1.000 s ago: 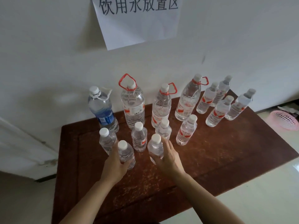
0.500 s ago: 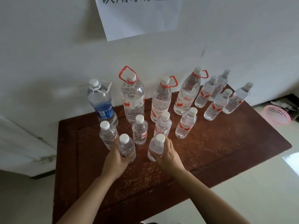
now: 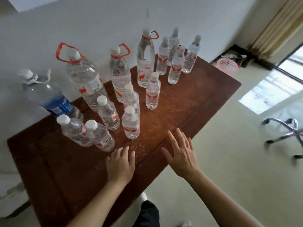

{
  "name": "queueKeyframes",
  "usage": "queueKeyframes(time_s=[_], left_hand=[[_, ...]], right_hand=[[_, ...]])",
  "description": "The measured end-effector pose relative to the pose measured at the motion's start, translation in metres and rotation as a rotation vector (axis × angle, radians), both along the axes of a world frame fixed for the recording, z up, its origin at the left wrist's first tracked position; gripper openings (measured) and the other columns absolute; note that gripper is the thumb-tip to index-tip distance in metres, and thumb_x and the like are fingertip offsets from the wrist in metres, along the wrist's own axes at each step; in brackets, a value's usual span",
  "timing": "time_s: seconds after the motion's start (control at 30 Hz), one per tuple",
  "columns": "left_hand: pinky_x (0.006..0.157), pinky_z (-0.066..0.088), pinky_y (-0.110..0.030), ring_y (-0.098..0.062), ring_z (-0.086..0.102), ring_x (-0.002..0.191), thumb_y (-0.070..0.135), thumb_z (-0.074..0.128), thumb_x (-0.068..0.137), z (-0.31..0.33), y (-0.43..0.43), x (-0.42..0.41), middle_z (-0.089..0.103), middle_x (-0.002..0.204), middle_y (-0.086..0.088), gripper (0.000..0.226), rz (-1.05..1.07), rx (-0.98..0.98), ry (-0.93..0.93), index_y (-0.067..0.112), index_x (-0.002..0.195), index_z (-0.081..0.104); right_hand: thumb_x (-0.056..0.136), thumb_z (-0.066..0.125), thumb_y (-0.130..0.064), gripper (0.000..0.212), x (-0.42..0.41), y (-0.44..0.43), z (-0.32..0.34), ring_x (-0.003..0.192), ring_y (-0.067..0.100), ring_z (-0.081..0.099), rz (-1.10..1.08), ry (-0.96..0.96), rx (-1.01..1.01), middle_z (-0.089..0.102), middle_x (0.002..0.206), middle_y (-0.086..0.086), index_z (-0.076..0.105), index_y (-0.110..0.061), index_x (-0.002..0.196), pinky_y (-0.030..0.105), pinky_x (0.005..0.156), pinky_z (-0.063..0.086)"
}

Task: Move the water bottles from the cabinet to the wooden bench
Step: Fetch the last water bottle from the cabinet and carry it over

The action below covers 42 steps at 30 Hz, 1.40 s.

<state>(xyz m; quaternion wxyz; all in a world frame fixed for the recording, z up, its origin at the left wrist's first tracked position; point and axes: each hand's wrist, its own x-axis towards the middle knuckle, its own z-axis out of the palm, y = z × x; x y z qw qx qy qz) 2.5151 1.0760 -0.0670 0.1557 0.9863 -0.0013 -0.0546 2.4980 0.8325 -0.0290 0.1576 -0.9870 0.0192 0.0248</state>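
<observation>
Several clear water bottles with white caps stand on the dark wooden bench [image 3: 188, 102] against the white wall. Nearest me are two small bottles: one at the left [image 3: 100, 135], one in the middle [image 3: 130, 123]. Behind them stand larger bottles with red carry handles [image 3: 85, 77] and a big blue-labelled bottle [image 3: 49, 97]. My left hand [image 3: 120, 164] hovers over the bench just below the left small bottle, fingers loose, holding nothing. My right hand [image 3: 182, 153] is spread flat over the bench's front edge, also holding nothing. No cabinet is in view.
A pink plastic basket [image 3: 227, 64] sits on the pale floor at the far right of the bench. A chrome chair base [image 3: 288, 133] stands on the floor to the right. A curtain and window fill the upper right corner.
Both hands have let go of the two small front bottles and drawn back towards me. The bottles stay standing. The view has swung to the right, showing the floor and window.
</observation>
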Motion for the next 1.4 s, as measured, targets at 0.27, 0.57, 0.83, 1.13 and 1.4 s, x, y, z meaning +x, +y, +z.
queueKeyframes(time_s=[0.27, 0.57, 0.83, 1.13, 1.4], left_hand=[[0.099, 0.043, -0.062, -0.042, 0.053, 0.126, 0.051, 0.035, 0.096, 0.093, -0.148, -0.011, 0.053, 0.141, -0.022, 0.060, -0.442, -0.033, -0.282, 0.015, 0.138, 0.056], [0.108, 0.029, -0.069, -0.041, 0.032, 0.144, 0.054, 0.028, 0.100, 0.198, -0.384, -0.246, 0.029, 0.160, -0.020, 0.063, -1.023, -0.293, -0.473, 0.021, 0.152, 0.038], [0.112, 0.030, -0.064, -0.038, 0.028, 0.147, 0.060, 0.017, 0.101, 0.239, -0.539, -0.548, 0.028, 0.161, -0.017, 0.067, -1.588, -0.407, -0.393, 0.023, 0.152, 0.038], [0.121, 0.015, -0.060, -0.029, 0.006, 0.154, 0.068, 0.013, 0.095, 0.228, -0.665, -0.810, 0.007, 0.168, -0.007, 0.072, -2.073, -0.479, -0.252, 0.035, 0.157, 0.022], [0.122, 0.007, -0.058, -0.027, -0.002, 0.154, 0.071, 0.006, 0.092, 0.232, -0.753, -1.049, 0.002, 0.168, -0.005, 0.077, -2.390, -0.523, -0.147, 0.034, 0.158, 0.017]], right_hand=[[0.099, 0.029, -0.066, 0.066, -0.129, -0.113, 0.059, 0.152, 0.033, 0.025, -0.383, -0.156, -0.102, 0.023, 0.166, 0.010, 0.027, -0.036, 0.158, 0.052, 0.123, 0.016], [0.098, 0.026, -0.073, 0.075, -0.464, -0.240, 0.128, 0.155, 0.034, 0.011, -0.906, -0.349, -0.261, 0.012, 0.169, 0.013, 0.022, -0.031, 0.161, 0.060, 0.122, 0.011], [0.100, 0.029, -0.070, 0.074, -0.785, -0.275, 0.172, 0.156, 0.030, -0.003, -1.465, -0.409, -0.460, -0.001, 0.170, 0.010, 0.010, -0.034, 0.162, 0.057, 0.124, 0.001], [0.099, 0.024, -0.073, 0.076, -1.031, -0.292, 0.159, 0.156, 0.031, -0.002, -1.938, -0.275, -0.551, -0.001, 0.170, 0.009, 0.015, -0.032, 0.162, 0.058, 0.124, 0.005], [0.099, 0.020, -0.075, 0.076, -1.207, -0.308, 0.173, 0.156, 0.029, -0.003, -2.268, -0.147, -0.639, -0.003, 0.170, 0.008, 0.004, -0.035, 0.162, 0.057, 0.124, 0.005]])
